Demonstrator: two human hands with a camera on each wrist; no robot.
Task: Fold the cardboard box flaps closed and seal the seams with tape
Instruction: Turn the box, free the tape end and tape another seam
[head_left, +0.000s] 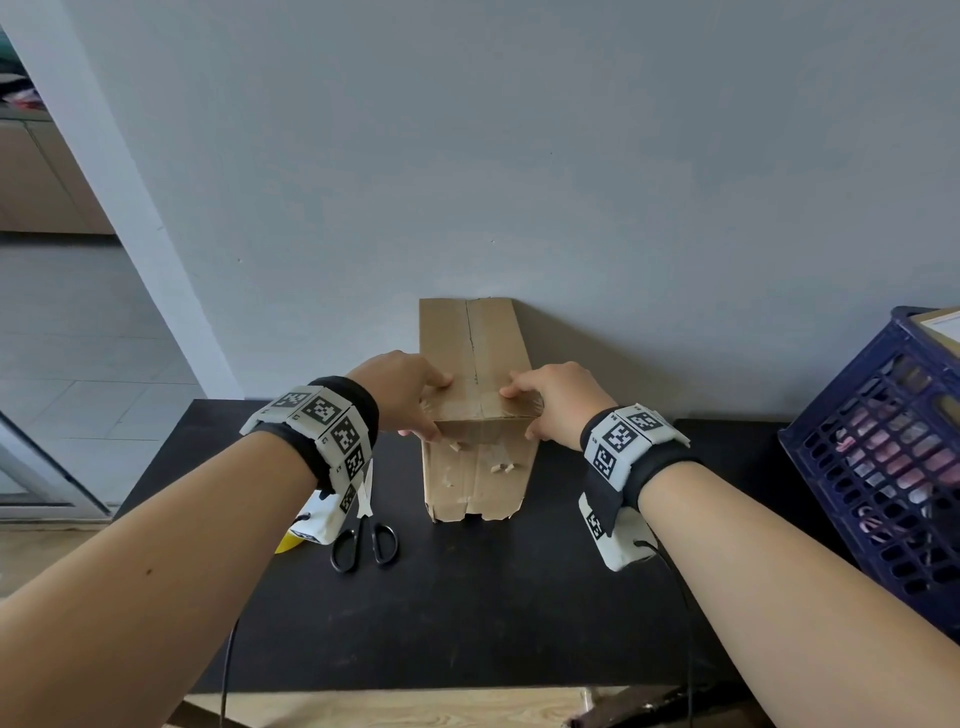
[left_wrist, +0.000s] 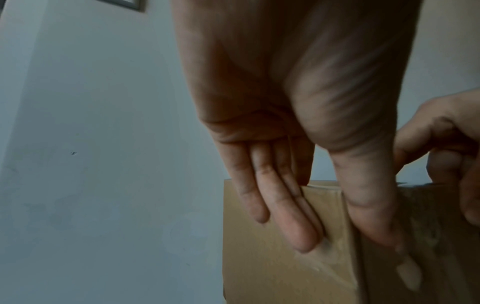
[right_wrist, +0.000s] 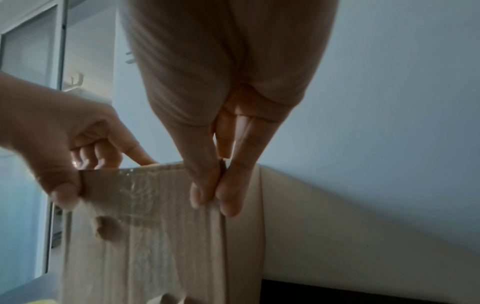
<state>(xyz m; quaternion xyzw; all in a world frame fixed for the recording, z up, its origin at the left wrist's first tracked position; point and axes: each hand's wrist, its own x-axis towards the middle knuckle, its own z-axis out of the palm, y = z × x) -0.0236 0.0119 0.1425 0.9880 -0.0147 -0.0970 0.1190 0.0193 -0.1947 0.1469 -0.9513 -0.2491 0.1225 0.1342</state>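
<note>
STEP: taping top seam | BOX: cardboard box (head_left: 475, 415) upright on black table (head_left: 467, 613), against wall | LEFT: your left hand (head_left: 410, 397) pinches the near-left top corner | RIGHT: your right hand (head_left: 553, 402) pinches the tape strip (right_wrist: 135, 185) at the near-right corner | NEXT: press tape flat, likely; scissors (head_left: 363, 540) lie nearby.

The far end of the cardboard box (head_left: 475, 374) stands against the wall, so that face is hidden. Beside the box, the left wrist rig covers the blade tips of the scissors (head_left: 363, 540) and most of a yellow thing (head_left: 287, 543) that cannot be identified. To the box's right, the blue crate (head_left: 878, 457) is cut by the picture's edge, its contents too dim to name. In the left wrist view the left hand (left_wrist: 298, 144) is blurred; its thumb tip smears over the box face.
</note>
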